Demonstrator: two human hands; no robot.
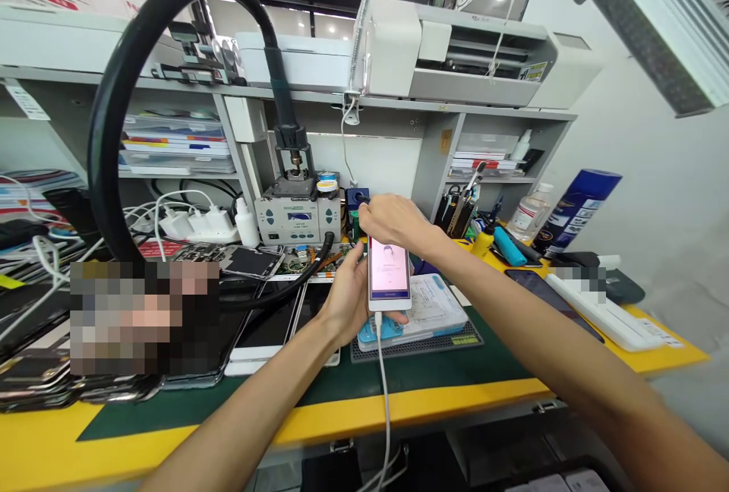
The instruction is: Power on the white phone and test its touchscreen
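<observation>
Holds the phone point(389, 272) over the box's point(438, 302) left side with the left hand point(348, 291), fingers wrapped closed behind it. Bends the right hand point(392, 217) across the phone's top; cannot tell fingertip opening or grip.

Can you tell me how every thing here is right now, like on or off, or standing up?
White rectangular phone: screen lit, held in the left hand.
Thin white cable: plugged into the phone's bottom.
Right hand: at the phone's top; fingertips' grip unclear.
White-framed flat device: screen dark.
Small white plastic bottle: standing upright.
Clear plastic bottle with white label: cap on.
</observation>
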